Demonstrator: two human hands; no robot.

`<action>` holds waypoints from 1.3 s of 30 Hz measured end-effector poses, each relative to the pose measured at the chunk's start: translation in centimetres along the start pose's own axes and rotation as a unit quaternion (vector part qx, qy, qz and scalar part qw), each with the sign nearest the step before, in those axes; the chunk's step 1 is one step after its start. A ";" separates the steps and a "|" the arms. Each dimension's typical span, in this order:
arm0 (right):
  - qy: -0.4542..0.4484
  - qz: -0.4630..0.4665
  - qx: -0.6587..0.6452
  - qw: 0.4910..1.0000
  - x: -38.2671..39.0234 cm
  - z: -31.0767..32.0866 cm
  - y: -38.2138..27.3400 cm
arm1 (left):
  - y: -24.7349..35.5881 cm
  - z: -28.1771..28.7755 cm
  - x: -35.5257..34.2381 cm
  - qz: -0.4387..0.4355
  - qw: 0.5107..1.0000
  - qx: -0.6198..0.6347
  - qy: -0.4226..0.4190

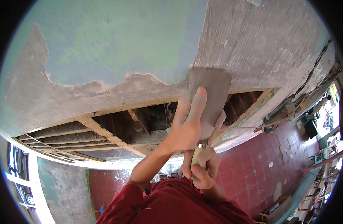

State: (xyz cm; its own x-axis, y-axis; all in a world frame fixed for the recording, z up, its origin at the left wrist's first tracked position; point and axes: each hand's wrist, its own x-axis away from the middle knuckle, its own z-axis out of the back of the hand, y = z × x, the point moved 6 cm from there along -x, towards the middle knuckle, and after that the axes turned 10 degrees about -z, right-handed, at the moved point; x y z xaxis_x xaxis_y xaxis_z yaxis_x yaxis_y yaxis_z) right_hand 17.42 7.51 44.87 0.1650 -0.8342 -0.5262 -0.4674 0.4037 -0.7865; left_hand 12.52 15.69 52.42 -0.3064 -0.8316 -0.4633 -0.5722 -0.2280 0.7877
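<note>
A wide scraper (213, 84) has its grey metal blade pointing up, its top edge against a wall (250, 41) of bare grey plaster. My right hand (203, 166) is closed around its pale handle, just below the blade. My left hand (187, 128) grips the blade itself: two digits lie along its front and fingertips show past its right edge. Left of the blade is a patch of green-blue paint (119, 41) with a ragged, flaking border. The plaster around that patch carries streaky scrape marks.
Below the plaster runs a wooden frame (100, 130) with dark openings and slats. A dark cable (316, 69) hangs along the wall at right. Red floor tiles (250, 164) lie far below, with furniture and clutter at right. A car (20, 168) shows outside at left.
</note>
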 end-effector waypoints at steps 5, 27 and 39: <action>-0.003 -0.009 -0.009 1.000 -0.4 0.1 -0.4 | 0.2 -0.3 -0.4 -0.027 0.998 0.050 -0.001; 0.008 -0.021 0.009 1.000 -0.7 -0.8 -1.3 | 0.5 -0.5 -0.3 -0.010 0.996 0.084 -0.023; 0.009 -0.017 0.004 1.000 -1.0 -0.9 -1.4 | 1.1 -0.5 -1.2 -0.030 0.996 0.046 -0.067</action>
State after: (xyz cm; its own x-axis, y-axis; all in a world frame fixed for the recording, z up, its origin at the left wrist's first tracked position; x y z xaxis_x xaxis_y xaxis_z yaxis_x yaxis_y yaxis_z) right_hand 17.11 7.41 46.79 0.1651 -0.8543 -0.4929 -0.4551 0.3773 -0.8065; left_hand 12.62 16.17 53.99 -0.3653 -0.7411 -0.5634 -0.6582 -0.2223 0.7192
